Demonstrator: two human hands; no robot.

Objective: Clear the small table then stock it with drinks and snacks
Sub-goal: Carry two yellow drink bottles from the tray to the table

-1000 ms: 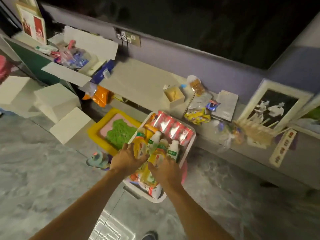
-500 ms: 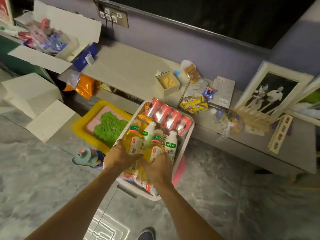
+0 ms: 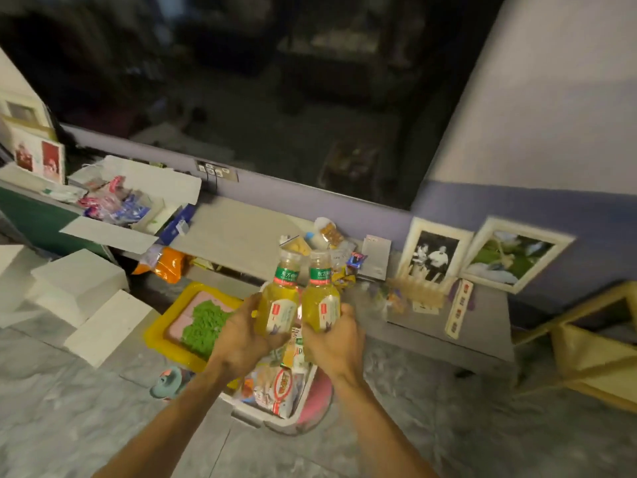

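The left bottle and right bottle, two in all, had been lifted out of the white basket within the last half second. The left hand gripped one and the right hand the other, above the basket and short of the grey shelf. Stocking appeared to have begun. Snack packets remained in the basket; their number could not be told.

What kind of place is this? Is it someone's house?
Probably a room in someone's home: framed photos lean against the purple wall, snack packets sit on a low ledge, and a sandal lies on the floor.
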